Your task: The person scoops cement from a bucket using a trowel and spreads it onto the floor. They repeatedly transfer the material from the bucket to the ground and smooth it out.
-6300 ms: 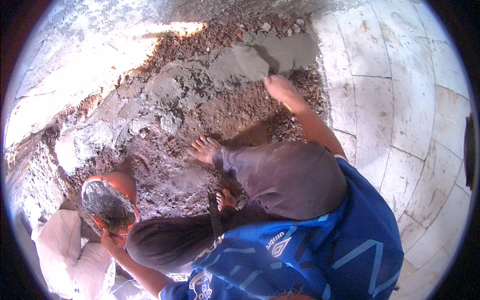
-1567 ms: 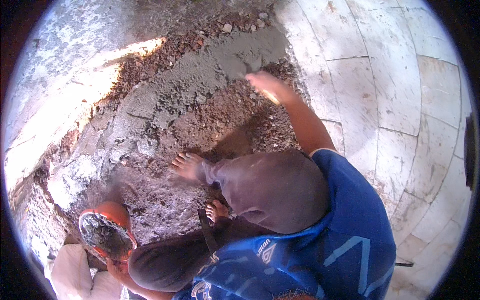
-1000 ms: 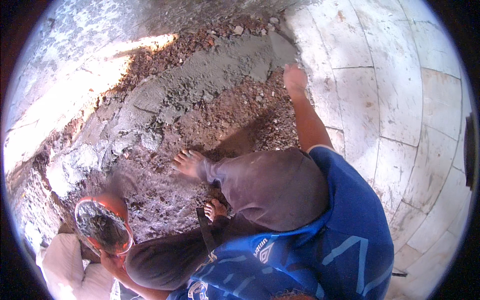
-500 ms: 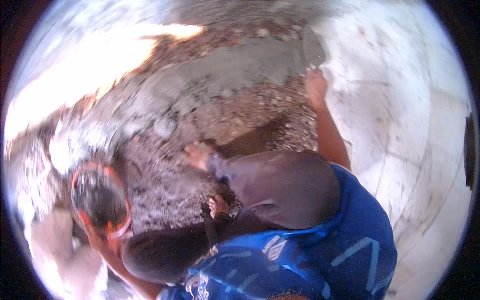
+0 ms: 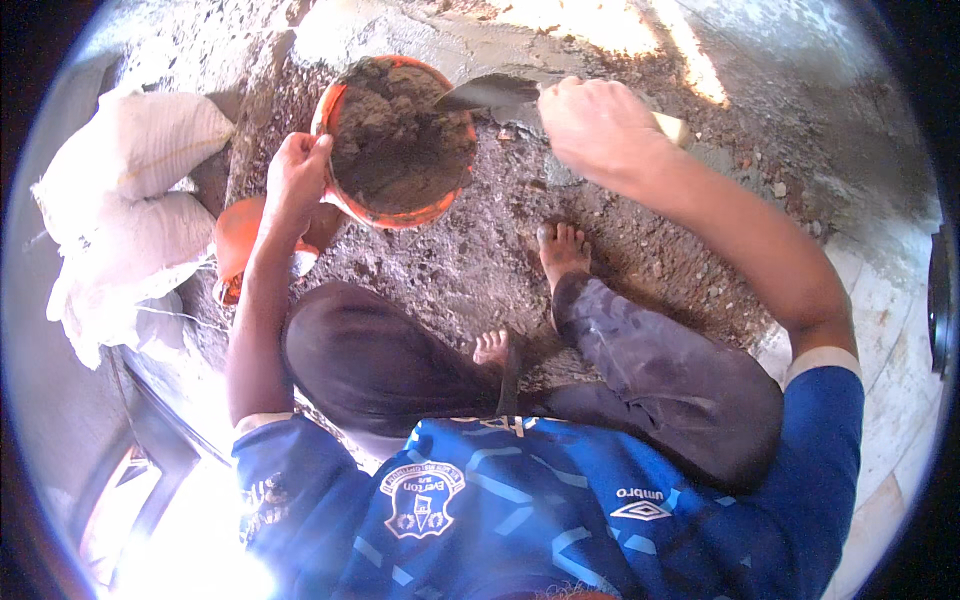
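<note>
My left hand grips the rim of an orange bucket on its left side. Grey-brown wet mortar fills much of the bucket, which tips toward me. In my right hand is a trowel, closed in my fist with its pale handle end showing behind. The dark trowel blade points left, its tip over the bucket's right rim at the mortar. How much mortar the blade carries, I cannot tell.
White sacks are piled at the left, and a smaller orange container stands beside my left forearm. Rough gravelly ground lies around my bare feet. Smoothed grey mortar runs along the far side. Pale tiles border the right.
My view has swung left. The trowel has come from the far right edge of the mortar strip to the bucket. My left hand still holds the bucket, now farther forward.
</note>
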